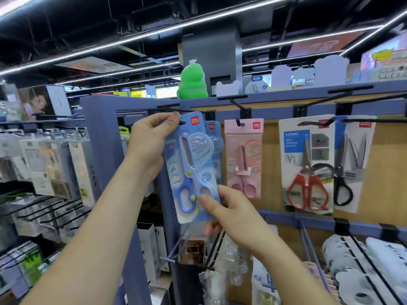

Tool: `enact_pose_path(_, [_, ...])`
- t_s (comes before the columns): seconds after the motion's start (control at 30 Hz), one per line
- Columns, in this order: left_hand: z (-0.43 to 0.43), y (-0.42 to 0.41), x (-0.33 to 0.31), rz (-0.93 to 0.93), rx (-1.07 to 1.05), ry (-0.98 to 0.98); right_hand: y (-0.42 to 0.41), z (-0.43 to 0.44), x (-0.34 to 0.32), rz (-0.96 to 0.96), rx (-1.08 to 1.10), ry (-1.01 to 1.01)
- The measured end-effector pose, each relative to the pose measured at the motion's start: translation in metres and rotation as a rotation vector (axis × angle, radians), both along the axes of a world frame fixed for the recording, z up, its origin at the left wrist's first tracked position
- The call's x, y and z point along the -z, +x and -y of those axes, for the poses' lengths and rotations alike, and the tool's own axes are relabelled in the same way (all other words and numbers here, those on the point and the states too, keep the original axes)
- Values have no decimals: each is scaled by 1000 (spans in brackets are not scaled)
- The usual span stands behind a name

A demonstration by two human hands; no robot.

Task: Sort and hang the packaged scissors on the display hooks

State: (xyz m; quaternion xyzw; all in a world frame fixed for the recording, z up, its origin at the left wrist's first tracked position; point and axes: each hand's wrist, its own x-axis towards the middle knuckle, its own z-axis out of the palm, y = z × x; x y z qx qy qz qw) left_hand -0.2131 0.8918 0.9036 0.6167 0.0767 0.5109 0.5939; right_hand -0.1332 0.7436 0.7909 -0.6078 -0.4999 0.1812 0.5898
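Head view. The left hand [152,137], centre of the frame, is closed in a pinch on the upper left corner of the blue scissors pack [191,168], thumb tip beside the hang hole. The right hand [229,212], lower centre, grips the pack's lower right corner, thumb pressed on the front and fingers curled behind. The pack is held between the two hands in front of the display board [385,161]. Its long axis is near vertical, top leaning slightly left; blades point up, handles down. The hang hole is held at a black hook [187,110]; whether the hook is through it cannot be told. A second blue pack [214,137] is seen just behind. To the right hang a pink pack [243,157], a red-handled pair [307,168] and a black-handled pair [350,164].
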Motion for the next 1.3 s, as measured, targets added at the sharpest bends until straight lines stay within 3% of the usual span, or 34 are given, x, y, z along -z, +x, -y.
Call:
enact_pose_path(0.1, [-2,-2,-3,-15,108,-60,-2,-1,5,-90,-89,-5])
enact_pose_path(0.5, [-15,-2,-13,-52,148,-69,-8,-12,13,-43,92,113])
enact_pose_path(0.6, [-12,7,-12,-88,176,-140,-10,-11,17,-90,64,118])
enact_pose_path(0.8, [-23,16,13,-111,206,-86,1,-16,25,-242,119,113])
enact_pose_path(0.97, [-31,23,62,-231,34,9,3,-35,15,-230,269,78])
enact_pose_path(1.17, [-50,57,75,-207,-175,17,8,-31,14,125,445,-88])
enact_pose_path(1.3, [-60,76,81,-268,-250,75,13,2,21,209,502,-100])
